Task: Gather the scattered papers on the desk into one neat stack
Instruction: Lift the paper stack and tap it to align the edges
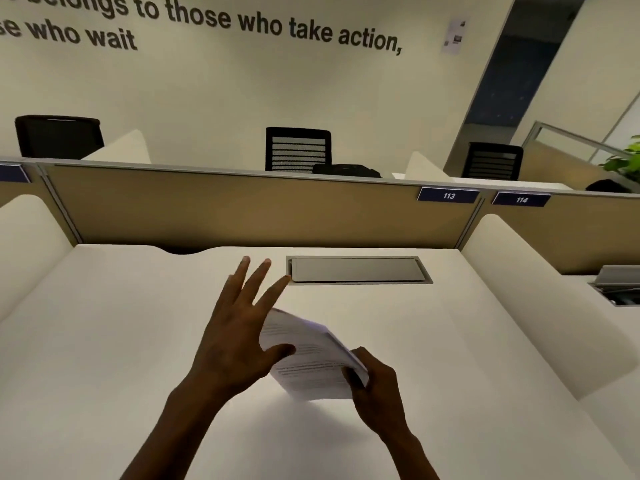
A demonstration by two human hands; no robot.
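Note:
A bundle of printed white papers [308,358] is held tilted above the white desk [104,341], near its middle. My right hand [375,386] grips the bundle's right lower edge, fingers curled around it. My left hand [239,327] lies flat against the bundle's left side, fingers spread and pointing away from me, thumb resting on the top sheet. No other loose sheets show on the desk.
A grey metal cable hatch [358,270] is set into the desk just beyond the hands. A tan partition [242,209] with a label 113 [449,195] closes the far edge. White side dividers [540,299] flank the desk. Black office chairs stand behind the partition.

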